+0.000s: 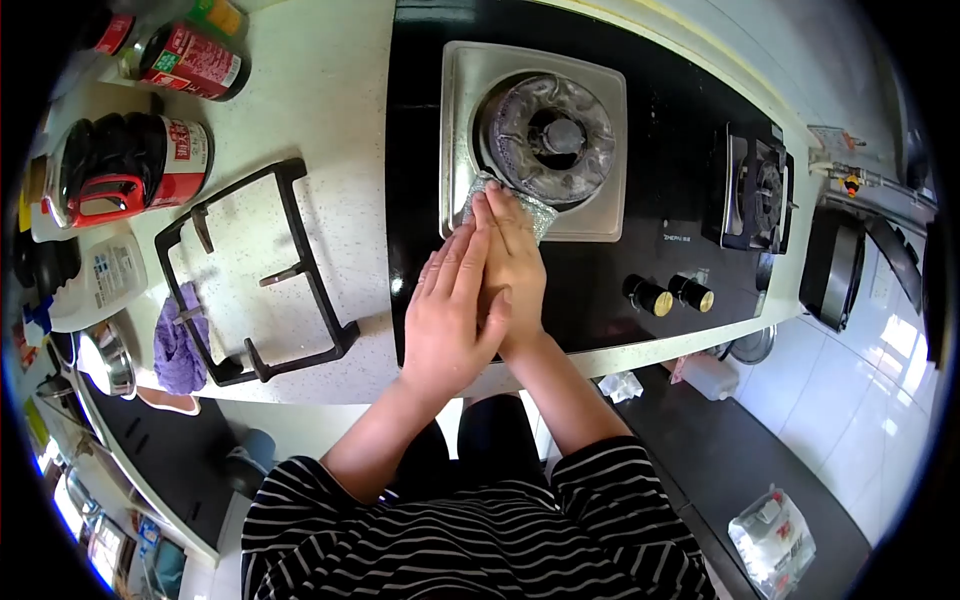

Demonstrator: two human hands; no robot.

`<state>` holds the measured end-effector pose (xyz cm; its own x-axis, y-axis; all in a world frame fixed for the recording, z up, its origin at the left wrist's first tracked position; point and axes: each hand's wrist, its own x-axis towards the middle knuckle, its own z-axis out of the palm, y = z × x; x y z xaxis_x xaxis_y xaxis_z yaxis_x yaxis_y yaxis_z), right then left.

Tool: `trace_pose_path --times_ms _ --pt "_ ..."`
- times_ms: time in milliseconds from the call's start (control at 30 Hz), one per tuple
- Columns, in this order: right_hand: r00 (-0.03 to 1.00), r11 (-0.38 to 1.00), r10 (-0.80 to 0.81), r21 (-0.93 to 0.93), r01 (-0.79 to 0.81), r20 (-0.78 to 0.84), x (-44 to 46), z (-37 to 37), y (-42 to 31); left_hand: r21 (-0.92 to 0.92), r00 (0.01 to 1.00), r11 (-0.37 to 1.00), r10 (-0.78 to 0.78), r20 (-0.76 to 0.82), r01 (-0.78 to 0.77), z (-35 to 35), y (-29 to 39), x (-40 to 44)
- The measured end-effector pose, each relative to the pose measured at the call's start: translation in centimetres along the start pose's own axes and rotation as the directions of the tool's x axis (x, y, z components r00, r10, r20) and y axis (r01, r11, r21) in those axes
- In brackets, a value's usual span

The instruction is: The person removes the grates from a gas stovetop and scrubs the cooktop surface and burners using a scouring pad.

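My right hand (522,262) presses a silvery, mesh-like scouring cloth (541,217) against the front of the metal drip tray (608,215), right beside the round burner (520,130). Only the edges of the cloth show around the fingers. My left hand (450,315) lies across the back of the right one, its fingers stretched and side by side, with the thumb over the right hand. The burner's cap and ring look grey and stained. A black pan support (318,255) lies off the stove on the counter to the left.
A purple cloth (181,345) lies by the pan support. Sauce bottles (185,160) and a white spray bottle (105,280) stand further left. On the black glass hob (650,290), two knobs (660,297) and a second burner (755,190) are to the right.
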<state>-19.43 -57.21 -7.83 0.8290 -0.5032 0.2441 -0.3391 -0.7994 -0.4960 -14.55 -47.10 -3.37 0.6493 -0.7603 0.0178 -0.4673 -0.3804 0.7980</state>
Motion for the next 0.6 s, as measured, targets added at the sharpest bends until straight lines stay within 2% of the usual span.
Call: trace_pose_path --times_ms 33,67,167,200,267,300,400,467,567,600 --pt "0.998 0.999 0.023 0.033 -0.025 0.050 -0.2 -1.0 0.4 0.017 1.000 1.000 0.003 0.002 -0.003 0.5 0.6 0.1" --pt "0.999 0.997 0.024 0.073 -0.026 0.029 -0.5 -1.7 1.1 0.014 1.000 1.000 -0.003 0.020 0.002 1.3 1.3 0.2" --pt "0.996 0.994 0.067 -0.083 -0.072 -0.062 -1.1 -3.6 2.5 -0.032 0.997 0.998 0.058 0.043 -0.057 4.4 2.7 0.3" --pt "0.999 0.992 0.008 -0.126 -0.013 -0.036 -1.2 -3.6 3.0 -0.056 0.998 0.997 0.050 0.032 -0.049 4.7 3.2 0.4" --pt "0.995 0.995 0.101 -0.024 -0.101 0.012 -1.4 -3.0 2.8 -0.048 0.998 0.999 0.016 0.054 -0.013 3.9 2.8 0.5" --pt "0.993 0.995 0.097 0.001 -0.097 0.065 -1.3 -2.4 2.1 0.018 0.999 0.999 0.035 0.009 -0.035 3.5 1.8 0.2" --pt "0.996 0.999 0.041 0.023 -0.043 0.079 -0.7 0.0 -0.4 0.060 0.999 0.998 -0.033 -0.026 0.035 1.5 0.4 -0.7" --pt "0.995 0.992 0.040 0.116 -0.050 0.089 -0.8 0.6 -0.6 0.053 0.998 0.998 -0.035 -0.048 0.038 1.1 0.3 -1.0" --pt "0.986 0.965 0.089 0.233 -0.120 0.141 -1.4 -2.5 0.7 0.029 0.999 0.999 -0.035 0.023 0.034 2.4 1.7 -1.3" --pt "0.989 0.979 0.086 0.175 -0.106 0.117 -2.4 -2.6 1.9 -0.008 0.999 1.000 0.005 0.045 -0.005 3.0 2.1 -1.4"
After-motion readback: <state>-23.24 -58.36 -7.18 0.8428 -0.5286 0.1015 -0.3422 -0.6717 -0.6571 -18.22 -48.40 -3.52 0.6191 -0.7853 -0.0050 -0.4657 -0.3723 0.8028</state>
